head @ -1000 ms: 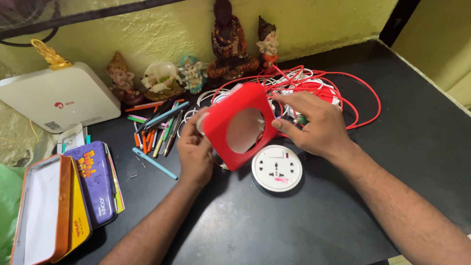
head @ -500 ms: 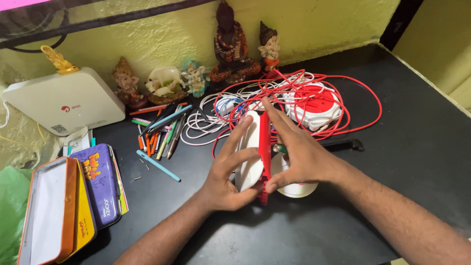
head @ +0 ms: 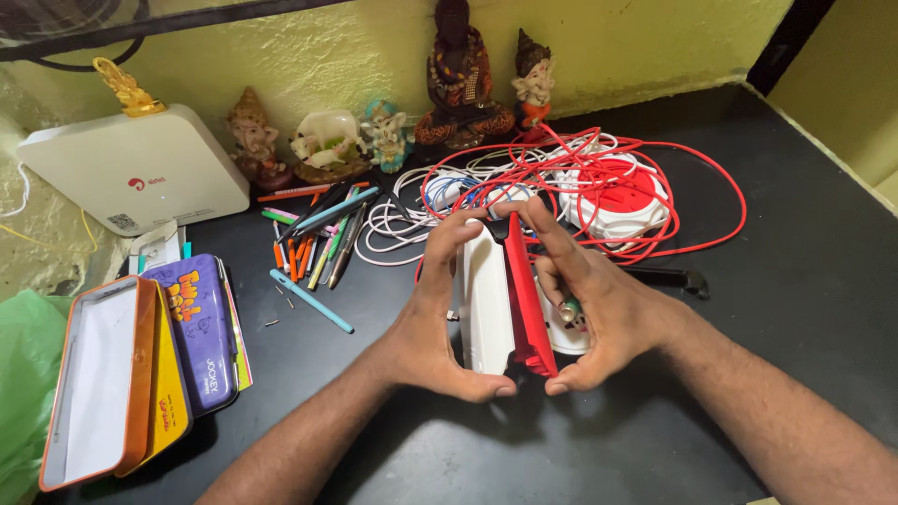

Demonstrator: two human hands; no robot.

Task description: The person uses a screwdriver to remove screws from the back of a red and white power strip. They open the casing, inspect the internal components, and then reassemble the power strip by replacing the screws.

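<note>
My left hand [head: 432,318] and my right hand [head: 591,304] press together a red and white plastic case [head: 505,299], held on edge above the black desk [head: 374,440]. The white half faces my left palm and the red half my right palm. Under my right hand lies a round white part [head: 567,335], mostly hidden. Behind the hands sits a red and white cord reel [head: 619,194] amid a tangle of red cable [head: 711,178] and white cable [head: 388,229].
Several pens and pencils [head: 318,238] lie left of the cables. An open orange tin [head: 94,379] and a purple tin [head: 198,323] lie at the left edge. A white router [head: 131,168] and several small figurines [head: 458,75] stand along the yellow wall.
The red cover was held face-on above the round white part. It has since been turned on edge and joined to a white half, and both hands now clamp the two together.
</note>
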